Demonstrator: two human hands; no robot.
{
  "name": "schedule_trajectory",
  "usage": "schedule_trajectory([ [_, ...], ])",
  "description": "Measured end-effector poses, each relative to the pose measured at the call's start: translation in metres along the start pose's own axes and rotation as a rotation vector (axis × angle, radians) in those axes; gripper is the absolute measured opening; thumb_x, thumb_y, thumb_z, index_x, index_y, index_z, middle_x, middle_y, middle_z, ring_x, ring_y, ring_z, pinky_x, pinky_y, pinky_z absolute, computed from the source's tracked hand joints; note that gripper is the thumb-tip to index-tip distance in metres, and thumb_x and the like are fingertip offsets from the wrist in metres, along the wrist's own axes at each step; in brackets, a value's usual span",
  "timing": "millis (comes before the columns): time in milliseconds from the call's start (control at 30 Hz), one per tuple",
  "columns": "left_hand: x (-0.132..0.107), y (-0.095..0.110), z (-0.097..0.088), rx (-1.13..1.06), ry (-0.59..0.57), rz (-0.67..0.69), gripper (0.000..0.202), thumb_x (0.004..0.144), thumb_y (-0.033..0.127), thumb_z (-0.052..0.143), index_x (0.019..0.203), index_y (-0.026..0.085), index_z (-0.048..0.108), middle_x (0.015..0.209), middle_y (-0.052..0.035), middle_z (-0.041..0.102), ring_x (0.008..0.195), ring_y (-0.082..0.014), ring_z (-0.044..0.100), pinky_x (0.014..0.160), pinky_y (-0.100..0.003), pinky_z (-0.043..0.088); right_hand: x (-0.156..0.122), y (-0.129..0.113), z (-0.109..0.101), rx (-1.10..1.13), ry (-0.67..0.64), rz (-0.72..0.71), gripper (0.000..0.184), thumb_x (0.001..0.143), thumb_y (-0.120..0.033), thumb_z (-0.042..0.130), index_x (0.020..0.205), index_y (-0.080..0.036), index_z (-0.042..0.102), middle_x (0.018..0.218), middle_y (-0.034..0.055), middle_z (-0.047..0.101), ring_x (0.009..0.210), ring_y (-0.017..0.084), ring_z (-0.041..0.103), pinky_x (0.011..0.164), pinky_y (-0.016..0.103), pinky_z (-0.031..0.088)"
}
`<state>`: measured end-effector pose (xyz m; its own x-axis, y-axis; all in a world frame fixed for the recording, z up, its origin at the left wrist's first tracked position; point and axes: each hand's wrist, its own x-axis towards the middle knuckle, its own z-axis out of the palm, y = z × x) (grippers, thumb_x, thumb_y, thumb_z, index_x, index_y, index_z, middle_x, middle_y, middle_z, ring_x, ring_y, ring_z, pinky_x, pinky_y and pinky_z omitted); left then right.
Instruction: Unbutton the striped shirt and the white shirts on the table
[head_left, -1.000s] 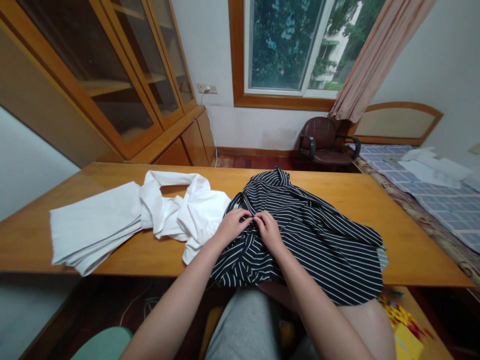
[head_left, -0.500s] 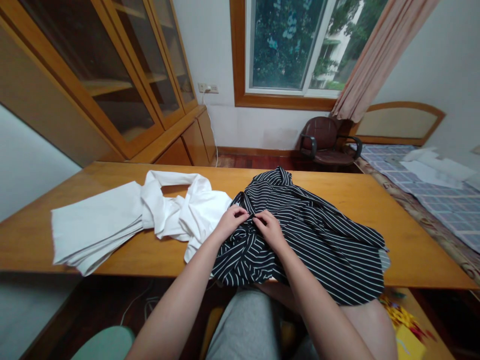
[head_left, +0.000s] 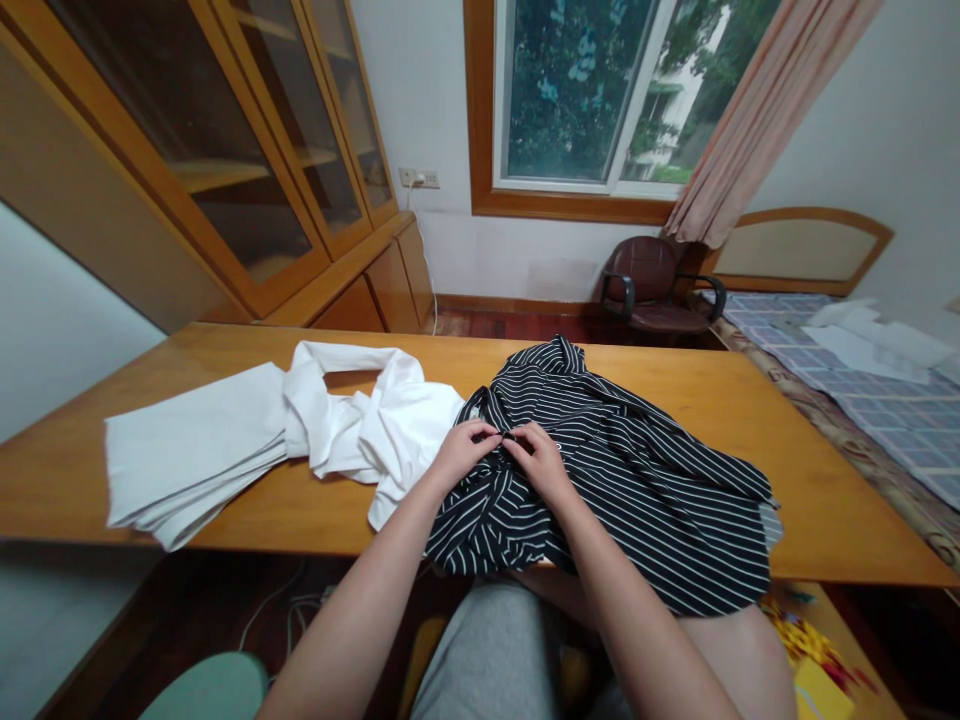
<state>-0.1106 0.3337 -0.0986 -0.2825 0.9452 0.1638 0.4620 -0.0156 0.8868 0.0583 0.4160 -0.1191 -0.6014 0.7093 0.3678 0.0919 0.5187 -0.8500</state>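
A black shirt with white stripes [head_left: 652,480] lies spread over the table, its lower hem hanging past the front edge. My left hand [head_left: 466,447] pinches the shirt's cloth near the bunched left side. Close beside it, my right hand [head_left: 538,457] pinches the same part, the fingertips of both hands almost touching. What exactly lies between the fingertips is too small to make out. A small white button shows just right of my right hand. To the left, a crumpled white cloth [head_left: 405,410] reaches up to the shirt, joined to a flat, layered white stack [head_left: 195,440].
The wooden table [head_left: 817,480] runs across the view. A green round stool [head_left: 210,688] stands below at left. Behind are a glass-door cabinet [head_left: 330,250], a brown armchair [head_left: 645,285] and a bed [head_left: 885,370]. Yellow and red items [head_left: 810,650] lie low at right.
My two hands have drawn slightly closer together on the shirt, the fingertips now nearly meeting. A white button has come into sight by my right hand.
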Motion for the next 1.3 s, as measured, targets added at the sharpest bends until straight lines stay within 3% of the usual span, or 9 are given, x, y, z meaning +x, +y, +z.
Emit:
schedule_trajectory([
  [533, -0.0016, -0.0009, 0.0002, 0.026, -0.011, 0.031, 0.014, 0.081, 0.028, 0.065, 0.084, 0.019, 0.075, 0.086, -0.0038, 0.072, 0.084, -0.0188, 0.066, 0.083, -0.032, 0.050, 0.0017, 0.0082, 0.0007, 0.043, -0.011, -0.016, 0.018, 0.091, -0.035, 0.061, 0.085, -0.022, 0.070, 0.089, 0.0052, 0.066, 0.088, 0.021, 0.063, 0.083, 0.033, 0.049],
  [900, -0.0014, -0.0032, -0.0035, -0.016, -0.103, 0.079, 0.015, 0.081, 0.029, 0.065, 0.086, 0.018, 0.075, 0.086, -0.0039, 0.069, 0.084, -0.0182, 0.065, 0.083, -0.031, 0.050, 0.0036, 0.0077, -0.0045, 0.101, -0.096, 0.018, 0.023, 0.091, -0.042, 0.061, 0.087, -0.022, 0.071, 0.087, 0.0041, 0.066, 0.086, 0.019, 0.063, 0.082, 0.033, 0.050],
  [1300, -0.0002, -0.0055, -0.0062, -0.041, -0.116, 0.056, 0.024, 0.084, 0.039, 0.067, 0.092, 0.019, 0.077, 0.093, -0.0056, 0.073, 0.090, -0.0198, 0.067, 0.089, -0.034, 0.051, -0.0017, 0.0033, 0.0008, -0.046, 0.009, 0.046, 0.019, 0.092, -0.034, 0.057, 0.088, -0.023, 0.072, 0.091, 0.0055, 0.072, 0.087, 0.021, 0.066, 0.083, 0.033, 0.050],
])
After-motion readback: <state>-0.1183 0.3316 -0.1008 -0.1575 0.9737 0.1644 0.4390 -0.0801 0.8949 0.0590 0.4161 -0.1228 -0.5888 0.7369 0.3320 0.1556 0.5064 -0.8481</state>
